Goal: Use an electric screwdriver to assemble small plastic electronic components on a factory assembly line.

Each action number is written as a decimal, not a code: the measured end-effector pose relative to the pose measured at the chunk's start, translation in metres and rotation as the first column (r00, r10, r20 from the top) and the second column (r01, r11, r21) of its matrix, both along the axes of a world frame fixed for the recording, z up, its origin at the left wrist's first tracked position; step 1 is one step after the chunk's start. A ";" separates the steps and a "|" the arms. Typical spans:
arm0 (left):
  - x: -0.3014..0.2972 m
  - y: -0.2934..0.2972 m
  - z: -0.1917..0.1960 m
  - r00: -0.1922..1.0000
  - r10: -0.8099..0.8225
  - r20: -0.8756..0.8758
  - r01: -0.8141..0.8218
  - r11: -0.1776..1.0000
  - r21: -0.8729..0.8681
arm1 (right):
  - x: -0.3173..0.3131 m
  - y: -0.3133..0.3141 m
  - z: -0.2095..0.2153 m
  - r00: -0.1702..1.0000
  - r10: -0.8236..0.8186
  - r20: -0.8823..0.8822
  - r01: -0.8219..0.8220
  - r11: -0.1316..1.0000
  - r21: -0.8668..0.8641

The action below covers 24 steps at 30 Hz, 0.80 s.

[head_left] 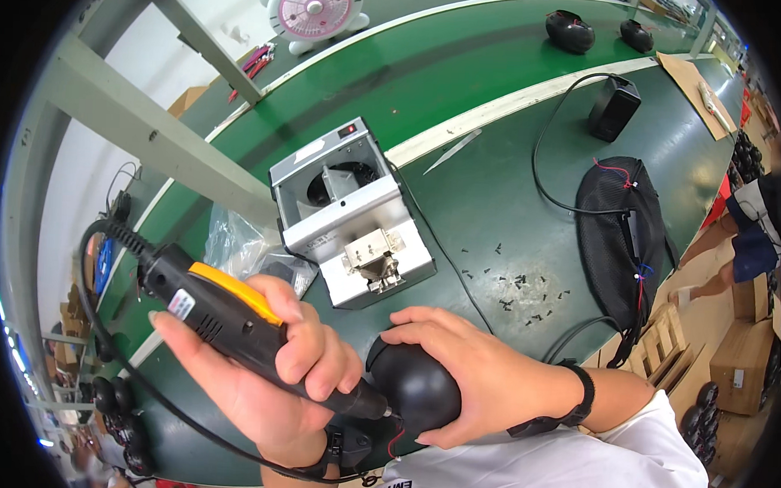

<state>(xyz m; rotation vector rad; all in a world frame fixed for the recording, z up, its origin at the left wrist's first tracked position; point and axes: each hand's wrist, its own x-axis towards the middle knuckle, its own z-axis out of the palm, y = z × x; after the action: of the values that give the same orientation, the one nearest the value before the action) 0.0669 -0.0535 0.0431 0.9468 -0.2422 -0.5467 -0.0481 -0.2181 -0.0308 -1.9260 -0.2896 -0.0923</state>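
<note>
My left hand is wrapped round a black electric screwdriver with a yellow lever, its cord trailing off to the left. The screwdriver's tip meets the lower left side of a glossy black rounded housing. Fingers and thumb of my right hand grip that housing from the right, close to my body. A thin red wire hangs below the tip. Whether a screw sits at the tip is too small to tell.
A grey screw feeder stands ahead, beside a clear plastic bag. Loose black screws lie to its right, tweezers beyond. Further right are a black mesh-covered piece with wires and a black box. Two black housings rest on the green belt.
</note>
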 end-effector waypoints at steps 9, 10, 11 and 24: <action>0.025 0.054 0.014 0.974 -0.107 0.199 0.170 0.928 -0.332 | -0.001 -0.004 0.007 0.997 -0.002 -0.083 -0.002 0.999 -0.048; 0.025 0.056 0.013 0.979 -0.107 0.174 0.162 0.926 -0.342 | -0.001 -0.003 0.007 0.997 0.010 -0.073 -0.013 0.999 -0.038; 0.023 0.056 0.011 0.978 -0.129 0.163 0.179 0.920 -0.348 | -0.001 -0.002 0.007 0.998 0.015 -0.054 -0.017 0.999 -0.049; 0.001 0.011 0.000 0.994 -0.068 0.083 0.075 0.994 -0.077 | -0.001 0.001 0.006 0.999 0.041 -0.014 -0.042 0.994 -0.101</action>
<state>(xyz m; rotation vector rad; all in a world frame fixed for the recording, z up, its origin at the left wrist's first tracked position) 0.0679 -0.0421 0.0430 0.8861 -0.3688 -0.5612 -0.0490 -0.2168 -0.0247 -2.0193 -0.3318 -0.0393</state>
